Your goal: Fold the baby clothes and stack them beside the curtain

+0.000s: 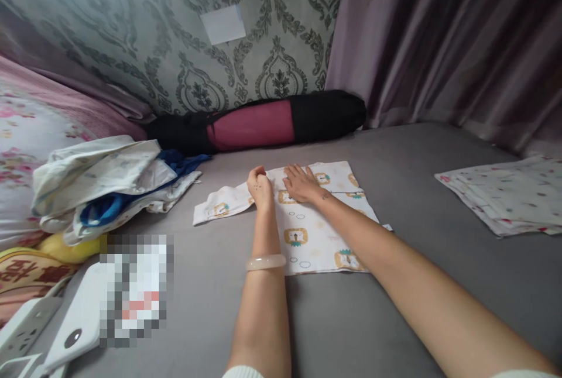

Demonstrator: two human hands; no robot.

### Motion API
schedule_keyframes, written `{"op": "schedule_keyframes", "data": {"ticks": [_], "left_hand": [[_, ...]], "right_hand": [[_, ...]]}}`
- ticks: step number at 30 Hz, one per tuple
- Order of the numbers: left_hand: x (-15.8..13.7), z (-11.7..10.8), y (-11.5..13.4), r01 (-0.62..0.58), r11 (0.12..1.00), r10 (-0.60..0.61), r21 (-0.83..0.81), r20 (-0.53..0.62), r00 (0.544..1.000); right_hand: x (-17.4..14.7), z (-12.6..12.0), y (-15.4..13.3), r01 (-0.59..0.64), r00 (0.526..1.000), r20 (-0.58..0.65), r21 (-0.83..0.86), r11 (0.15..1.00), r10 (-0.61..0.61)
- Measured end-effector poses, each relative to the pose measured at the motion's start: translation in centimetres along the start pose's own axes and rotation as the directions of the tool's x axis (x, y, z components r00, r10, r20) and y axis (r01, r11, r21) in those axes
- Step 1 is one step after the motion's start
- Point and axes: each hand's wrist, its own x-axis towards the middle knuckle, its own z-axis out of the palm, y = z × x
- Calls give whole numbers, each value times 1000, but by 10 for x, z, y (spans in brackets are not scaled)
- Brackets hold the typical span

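Note:
A small white shirt (pixel 325 243) with a lion print lies partly folded on the grey bed sheet. One sleeve (pixel 223 203) of it stretches out to the left. My left hand (pixel 260 188), with a pale bangle on its wrist, is curled closed on the shirt where the sleeve joins the body; its fingertips are mostly hidden. Flat on the upper part of the shirt rests my right hand (pixel 301 184), fingers stretched out and holding nothing.
Rumpled clothes (pixel 109 179) are heaped at the left. A folded patterned cloth (pixel 504 193) lies at the right. Along the wall is a long black and maroon bag (pixel 254 123). A power strip (pixel 26 331) and a white device (pixel 83 308) occupy the lower left.

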Motion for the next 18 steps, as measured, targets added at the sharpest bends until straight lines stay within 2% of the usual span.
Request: {"op": "schedule_keyframes", "data": {"ticks": [6,8,10,13,16,18], "left_hand": [[-9,5,8,-47,998,46,32,30,999],[-16,11,13,-80,995,74,65,88,993],[-24,18,18,-137,979,108,150,187,976],[-37,26,20,-276,900,143,337,372,917],[-47,30,18,-453,745,144,489,545,826],[-50,30,15,-544,635,127,548,621,773]], "right_hand": [[2,1,1,15,1000,7,53,998,-15],[0,-6,7,8,1000,23,120,993,-11],[-7,-14,18,-48,999,-8,152,987,49],[-22,-20,39,-165,982,-82,89,982,172],[-35,-16,55,-206,975,-85,-3,979,205],[-38,-11,59,-210,975,-86,-33,977,206]]}}
